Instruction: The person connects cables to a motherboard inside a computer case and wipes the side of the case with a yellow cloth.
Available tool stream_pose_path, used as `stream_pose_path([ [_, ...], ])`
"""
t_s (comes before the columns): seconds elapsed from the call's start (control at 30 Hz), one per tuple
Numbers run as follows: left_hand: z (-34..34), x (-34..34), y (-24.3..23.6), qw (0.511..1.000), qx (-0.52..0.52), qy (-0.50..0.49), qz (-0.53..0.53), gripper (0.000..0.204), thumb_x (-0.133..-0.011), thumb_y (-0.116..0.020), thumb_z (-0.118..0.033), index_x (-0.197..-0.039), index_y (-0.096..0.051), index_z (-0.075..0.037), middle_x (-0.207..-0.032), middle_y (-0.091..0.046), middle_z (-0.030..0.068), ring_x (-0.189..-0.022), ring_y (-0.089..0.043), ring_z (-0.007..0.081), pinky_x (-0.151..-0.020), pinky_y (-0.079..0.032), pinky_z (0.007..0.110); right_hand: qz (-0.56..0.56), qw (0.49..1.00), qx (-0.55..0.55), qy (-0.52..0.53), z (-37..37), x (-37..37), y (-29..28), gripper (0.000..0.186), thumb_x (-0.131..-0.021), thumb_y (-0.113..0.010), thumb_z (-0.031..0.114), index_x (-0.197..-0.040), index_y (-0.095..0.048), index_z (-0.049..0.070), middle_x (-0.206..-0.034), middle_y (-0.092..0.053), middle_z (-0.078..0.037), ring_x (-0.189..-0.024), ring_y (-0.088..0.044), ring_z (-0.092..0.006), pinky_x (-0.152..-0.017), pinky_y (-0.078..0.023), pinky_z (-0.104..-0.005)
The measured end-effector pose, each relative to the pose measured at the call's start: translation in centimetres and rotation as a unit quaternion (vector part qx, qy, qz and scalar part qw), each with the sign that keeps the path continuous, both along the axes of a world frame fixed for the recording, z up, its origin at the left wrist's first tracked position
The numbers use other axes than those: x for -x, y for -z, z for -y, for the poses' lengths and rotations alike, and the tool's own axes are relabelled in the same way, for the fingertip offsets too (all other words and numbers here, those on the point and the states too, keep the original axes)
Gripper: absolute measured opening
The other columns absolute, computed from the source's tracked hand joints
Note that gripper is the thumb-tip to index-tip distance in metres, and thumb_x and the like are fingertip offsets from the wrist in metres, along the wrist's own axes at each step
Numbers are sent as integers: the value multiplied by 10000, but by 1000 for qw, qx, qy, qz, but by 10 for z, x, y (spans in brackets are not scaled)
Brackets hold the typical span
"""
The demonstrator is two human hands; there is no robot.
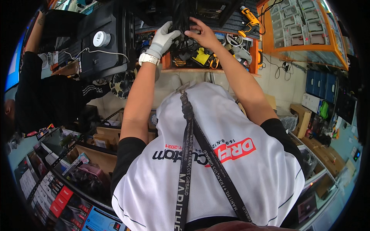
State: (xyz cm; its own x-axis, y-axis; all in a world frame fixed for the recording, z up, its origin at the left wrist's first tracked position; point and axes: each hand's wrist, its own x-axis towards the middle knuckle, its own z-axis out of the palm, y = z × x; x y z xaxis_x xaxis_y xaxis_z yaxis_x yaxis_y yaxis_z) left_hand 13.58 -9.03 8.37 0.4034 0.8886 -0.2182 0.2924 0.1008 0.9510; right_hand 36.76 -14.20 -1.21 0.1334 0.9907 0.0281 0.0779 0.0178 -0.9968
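My left hand (163, 38), in a pale grey knit work glove with a white watch band at the wrist, and my bare right hand (202, 34) meet at the far edge of the view on a dark bundle of black cables (181, 17) that hangs from a black device above. Both arms are stretched away from my chest so the bundle sits between the two grips. The gloved grip is curled narrow around the left flank of the cables, thumb and fingers wrapped against them. The bare grip is pinched at the right flank, fingertips on the strands. Whether either grip fully encloses a single cable I cannot tell; the strands merge into one dark mass.

Just below the hands lies an open orange wooden tray (168, 61) on the table, holding a yellow cloth-like piece (201, 56), coiled white wire and small tools, all loose and overlapping. To the right and farther off rests a yellow-and-black cordless drill (248, 19), beside an orange-framed glass-fronted cabinet (308, 49) of small boxed parts. To the left a black ribbed plastic case (104, 46) carries a white round cap (101, 39) and a thin white cord. At the far left another person's black sleeve (46, 100) crosses the scene. A black woven strap (187, 154) runs down my white smooth-fabric shirt (231, 169).
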Motion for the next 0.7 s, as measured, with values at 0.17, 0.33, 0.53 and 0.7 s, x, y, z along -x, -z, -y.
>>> stream_pose_path([
  [0.17, -18, 15, -10, 968, -139, -47, -206, 520, -987, -870, -359, -1361, -768, -13, -1331, -836, 177, -1152, -826, 284, -1016, -622, 403, 29, 998, 57, -27, -3, -22, -16, 477, -974, -934, 433, -1305, -845, 100, -866, -765, 8, -758, -613, -64, -727, -516, -301],
  [0.33, -29, 34, 16, 992, -120, 15, -35, 408, -1051, -846, -196, -1402, -748, -14, -1226, -822, 64, -1137, -746, 130, -1019, -598, 313, 193, 981, 13, 29, 11, -26, -49, 399, -955, -943, 372, -1203, -835, 78, -1031, -792, -82, -814, -693, -131, -743, -560, -341],
  [0.53, -31, -22, -19, 930, -335, -148, 22, 613, -962, -898, -322, -1460, -691, -29, -1338, -780, 153, -1195, -758, 349, -1082, -586, 455, 161, 959, -157, 175, -16, 12, -116, 674, -924, -956, 430, -1419, -716, 41, -1211, -787, -122, -1083, -734, -258, -886, -613, -393],
  [0.7, -52, -33, -29, 894, -411, -152, -94, 601, -967, -871, -429, -1424, -713, -72, -1257, -780, 177, -1111, -731, 401, -1045, -569, 521, 167, 967, -96, 165, -43, 31, -139, 652, -936, -943, 425, -1402, -724, 24, -1147, -804, -120, -1008, -763, -237, -888, -601, -376],
])
